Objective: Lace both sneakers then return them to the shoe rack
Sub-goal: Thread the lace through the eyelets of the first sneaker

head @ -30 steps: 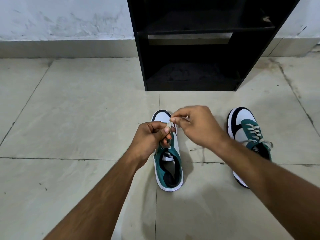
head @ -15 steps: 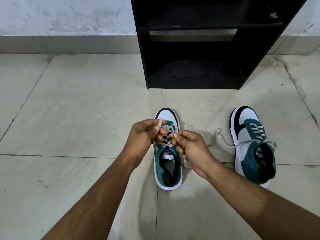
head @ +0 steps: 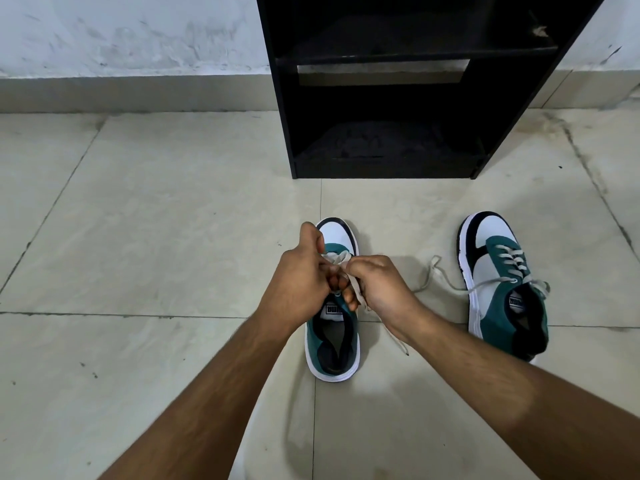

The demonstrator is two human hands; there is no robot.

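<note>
Two bare forearms, sleeveless to the frame's edge, lightly haired; left hand (head: 300,289) and right hand (head: 382,289) without rings or watch.

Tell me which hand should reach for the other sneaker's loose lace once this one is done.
Probably right. The right hand is on the side of the second sneaker, whose loose lace trails across the floor toward it. The left hand would have to cross over the near sneaker.

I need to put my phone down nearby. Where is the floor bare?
Bare: the tiles left of the near sneaker, up to the wall. Crowded: between the sneakers, where loose laces trail from the right sneaker, and where both hands work.
</note>
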